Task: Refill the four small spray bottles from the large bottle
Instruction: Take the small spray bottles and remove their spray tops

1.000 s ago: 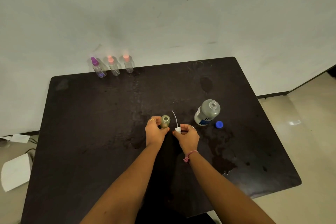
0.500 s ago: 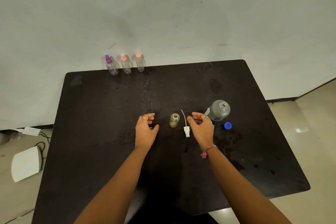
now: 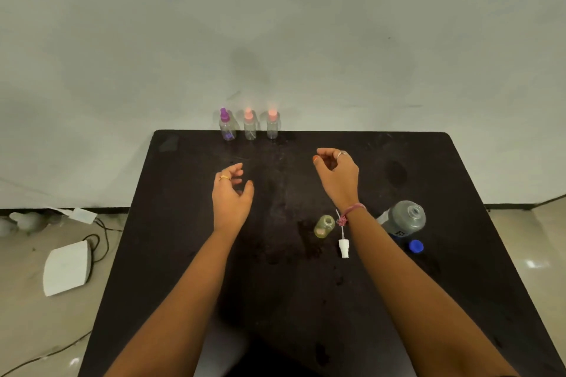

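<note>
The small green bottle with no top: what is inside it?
The small green bottle stands open beside its white spray top. Through the mouth only a pale, pinkish bottom shows. Whether any liquid is inside cannot be told from this view.

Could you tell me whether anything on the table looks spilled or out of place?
Yes: wet splotches mark the black table around the open green bottle, which suggests spilled liquid. Its white sprayer lies loose beside it, and the large bottle stands uncapped, blue cap alongside.
</note>
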The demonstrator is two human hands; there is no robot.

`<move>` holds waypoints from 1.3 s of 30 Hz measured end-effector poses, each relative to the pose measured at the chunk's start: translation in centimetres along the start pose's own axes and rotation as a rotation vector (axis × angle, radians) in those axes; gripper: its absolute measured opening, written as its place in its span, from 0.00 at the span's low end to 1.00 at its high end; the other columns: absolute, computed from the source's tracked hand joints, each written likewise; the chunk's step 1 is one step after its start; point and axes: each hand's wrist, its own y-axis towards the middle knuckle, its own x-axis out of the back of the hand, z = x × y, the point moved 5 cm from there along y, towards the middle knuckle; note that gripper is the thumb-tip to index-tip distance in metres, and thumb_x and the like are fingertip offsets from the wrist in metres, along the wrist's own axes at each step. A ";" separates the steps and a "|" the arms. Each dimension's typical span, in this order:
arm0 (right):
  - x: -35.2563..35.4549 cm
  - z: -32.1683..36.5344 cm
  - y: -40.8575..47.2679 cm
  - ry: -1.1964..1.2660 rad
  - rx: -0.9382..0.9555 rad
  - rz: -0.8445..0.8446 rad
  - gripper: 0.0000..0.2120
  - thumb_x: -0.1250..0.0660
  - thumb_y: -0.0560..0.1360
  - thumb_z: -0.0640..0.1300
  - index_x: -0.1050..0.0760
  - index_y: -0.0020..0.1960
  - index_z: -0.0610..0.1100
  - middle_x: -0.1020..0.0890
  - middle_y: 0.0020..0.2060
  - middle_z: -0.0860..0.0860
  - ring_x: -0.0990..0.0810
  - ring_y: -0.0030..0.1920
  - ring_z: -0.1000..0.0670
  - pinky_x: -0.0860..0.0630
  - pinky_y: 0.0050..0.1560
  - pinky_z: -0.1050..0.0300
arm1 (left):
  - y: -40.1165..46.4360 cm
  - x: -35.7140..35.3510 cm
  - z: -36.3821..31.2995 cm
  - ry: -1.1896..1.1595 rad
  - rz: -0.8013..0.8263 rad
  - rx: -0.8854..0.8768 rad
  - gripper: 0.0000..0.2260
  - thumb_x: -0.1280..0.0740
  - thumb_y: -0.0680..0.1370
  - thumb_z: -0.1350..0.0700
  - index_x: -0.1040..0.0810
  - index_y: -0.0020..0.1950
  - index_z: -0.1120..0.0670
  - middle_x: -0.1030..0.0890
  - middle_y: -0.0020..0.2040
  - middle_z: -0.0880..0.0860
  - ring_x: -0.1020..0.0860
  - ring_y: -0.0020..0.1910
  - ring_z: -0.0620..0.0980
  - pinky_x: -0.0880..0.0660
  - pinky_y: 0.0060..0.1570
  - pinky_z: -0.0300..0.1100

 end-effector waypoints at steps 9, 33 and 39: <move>-8.2 3.9 7.9 -0.277 0.190 0.221 0.13 0.40 0.78 0.35 0.24 0.60 0.39 0.25 0.59 0.44 0.22 0.56 0.46 0.27 0.62 0.55 | 3.8 1.4 -0.3 -0.026 -0.017 -0.027 0.19 0.31 0.76 0.61 0.27 0.65 0.52 0.27 0.58 0.48 0.26 0.53 0.43 0.27 0.48 0.31; -11.5 4.6 10.9 -0.699 0.289 0.400 0.11 0.36 0.74 0.28 0.22 0.51 0.39 0.27 0.57 0.44 0.22 0.51 0.45 0.28 0.53 0.62 | 4.0 0.9 2.0 -0.063 0.094 0.044 0.21 0.31 0.76 0.59 0.30 0.68 0.51 0.31 0.62 0.45 0.29 0.61 0.39 0.32 0.61 0.32; -7.6 10.3 6.9 -0.580 0.367 0.559 0.15 0.35 0.76 0.36 0.26 0.63 0.42 0.25 0.60 0.44 0.25 0.56 0.48 0.32 0.56 0.64 | 2.8 0.8 -0.2 -0.050 0.129 -0.028 0.26 0.29 0.75 0.55 0.33 0.72 0.52 0.30 0.68 0.48 0.31 0.65 0.42 0.36 0.61 0.29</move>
